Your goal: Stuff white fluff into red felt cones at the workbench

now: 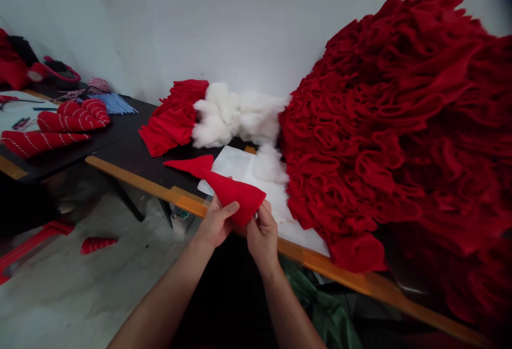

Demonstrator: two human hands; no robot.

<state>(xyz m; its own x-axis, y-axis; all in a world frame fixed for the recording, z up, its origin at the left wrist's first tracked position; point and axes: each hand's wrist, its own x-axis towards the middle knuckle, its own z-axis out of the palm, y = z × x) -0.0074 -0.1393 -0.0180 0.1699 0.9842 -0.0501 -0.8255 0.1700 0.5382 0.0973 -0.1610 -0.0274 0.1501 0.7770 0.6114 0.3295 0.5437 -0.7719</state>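
Between my hands is a red felt cone (236, 191), its narrow tip pointing up and left and its wide end toward my right hand. My left hand (219, 222) grips the cone's side with the thumb on top. At the wide end, my right hand (263, 229) pinches the edge; whether anything else is in those fingers is hidden. Another flat red felt cone (194, 165) lies just behind on the table. White sheets (236, 163) lie beneath and beyond the hands, with a tuft of white stuffing (269, 163) on them.
A huge heap of red felt pieces (372, 125) fills the right side. White stuffing (240, 114) and a smaller red felt stack (176, 117) stand along the wall. On the left table (116, 130) lie striped red cones (74, 117). One striped cone (97, 245) is on the floor.
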